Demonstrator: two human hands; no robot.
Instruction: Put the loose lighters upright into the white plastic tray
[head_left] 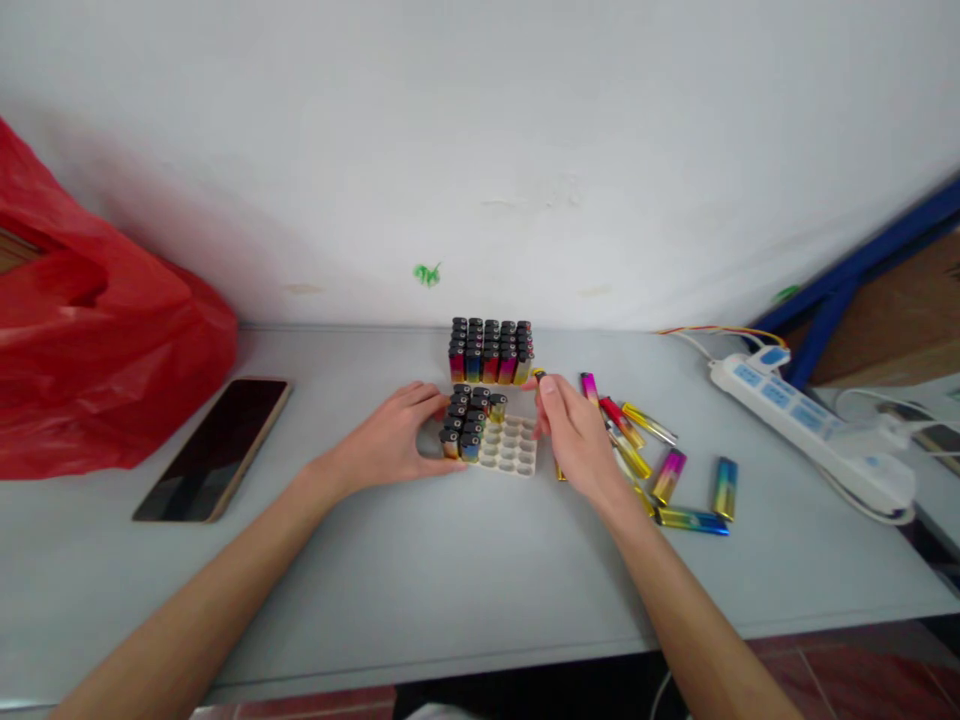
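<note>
A pale tray (510, 447) with round-cornered slots lies mid-table, its left columns filled with upright lighters (461, 420). My left hand (401, 435) is curved around the tray's left side, thumb at the front corner and fingers behind, steadying it against the lighters. Just right of the tray, my right hand (574, 425) pinches a lighter (539, 375) whose black top shows above the fingers; most of its body is hidden. Behind the tray stands a full block of upright lighters (491, 352). Several loose shiny lighters (669, 475) lie right of my right hand.
A phone (214, 450) lies at the left beside a red plastic bag (105, 340). On the right rests a white power strip (814, 420) with cables, near a blue metal frame (847, 270) and a cardboard box (892, 310). A white wall (480, 150) bounds the table behind.
</note>
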